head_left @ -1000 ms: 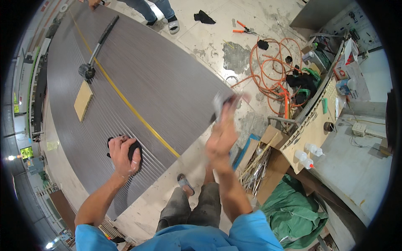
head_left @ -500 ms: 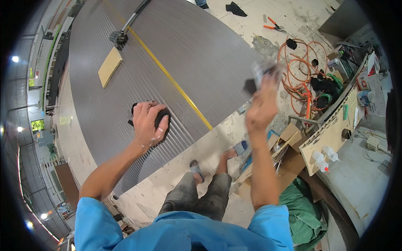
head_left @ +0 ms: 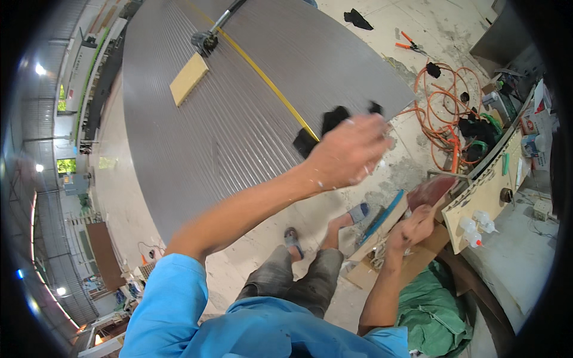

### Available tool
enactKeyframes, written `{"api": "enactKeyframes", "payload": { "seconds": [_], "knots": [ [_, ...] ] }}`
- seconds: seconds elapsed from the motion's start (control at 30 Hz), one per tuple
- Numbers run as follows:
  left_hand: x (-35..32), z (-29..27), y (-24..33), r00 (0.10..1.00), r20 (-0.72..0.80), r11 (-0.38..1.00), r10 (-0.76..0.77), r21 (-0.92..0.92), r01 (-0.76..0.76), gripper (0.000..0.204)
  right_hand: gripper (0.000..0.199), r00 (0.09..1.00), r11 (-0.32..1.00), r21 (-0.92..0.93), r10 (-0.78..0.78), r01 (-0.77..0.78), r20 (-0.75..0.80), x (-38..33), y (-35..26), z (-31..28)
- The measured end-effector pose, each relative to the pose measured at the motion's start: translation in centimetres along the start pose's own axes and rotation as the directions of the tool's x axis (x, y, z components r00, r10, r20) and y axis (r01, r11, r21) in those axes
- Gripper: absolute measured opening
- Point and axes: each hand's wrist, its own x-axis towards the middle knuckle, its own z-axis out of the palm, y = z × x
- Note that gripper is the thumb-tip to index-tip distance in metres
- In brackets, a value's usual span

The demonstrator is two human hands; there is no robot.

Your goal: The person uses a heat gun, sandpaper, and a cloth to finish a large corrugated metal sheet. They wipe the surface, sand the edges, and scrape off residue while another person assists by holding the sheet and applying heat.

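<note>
My left hand, smeared by motion, reaches across over the near right edge of the grey ribbed panel. Dark pieces of cloth lie or hang beside it, one of them right past the fingers; whether the hand grips any of them does not show. Lower and to the right, my right hand is closed on a blurred, flat dark red sheet above an open cardboard box. A yellow strip runs lengthwise along the panel.
On the panel rest a pale yellow block and a tool with a long shaft. Orange hose coils on the floor near red-handled pliers. At right, a bench board carries small squeeze bottles; below is green cloth.
My left hand has left the ribbed panel's near part and swung right. My right hand has come down and back from the panel's right corner to the box. The view has shifted slightly.
</note>
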Motion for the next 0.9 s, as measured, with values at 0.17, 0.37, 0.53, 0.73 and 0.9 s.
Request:
{"api": "enactKeyframes", "payload": {
  "seconds": [0.17, 0.37, 0.53, 0.73, 0.9],
  "knots": [
    [-11.6, -5.5, 1.4, 0.923, 0.307, 0.929, 0.234, 0.207, -0.305, 0.027, 0.055, 0.995, 0.995, -0.073, -0.071, 0.066, -0.075, 2.9, 1.4, -1.2],
    [-31.5, -18.9, 7.8, 0.692, 0.709, 0.968, -0.14, 0.246, -0.056, 0.029, 0.051, 0.873, 0.874, 0.142, -0.479, 0.465, 0.087, 2.1, -0.8, 4.0],
    [-38.9, -21.0, 15.8, 0.311, 0.721, 0.724, -0.62, 0.372, 0.581, 0.026, 0.044, 0.623, 0.647, 0.116, -0.76, 0.754, 0.186, -0.2, -2.2, 11.7],
    [-43.6, -19.5, 19.9, 0.357, 0.575, 0.569, -0.736, 0.241, 0.786, 0.023, 0.056, 0.615, 0.646, 0.379, -0.758, 0.662, 0.219, -18.2, -1.0, 12.9],
    [-48.8, -20.1, 20.2, 0.372, 0.496, 0.525, -0.785, 0.213, 0.824, 0.02, 0.044, 0.284, 0.501, 0.605, -0.861, 0.619, 0.422, -30.6, -3.0, 7.4]
  ]
}}
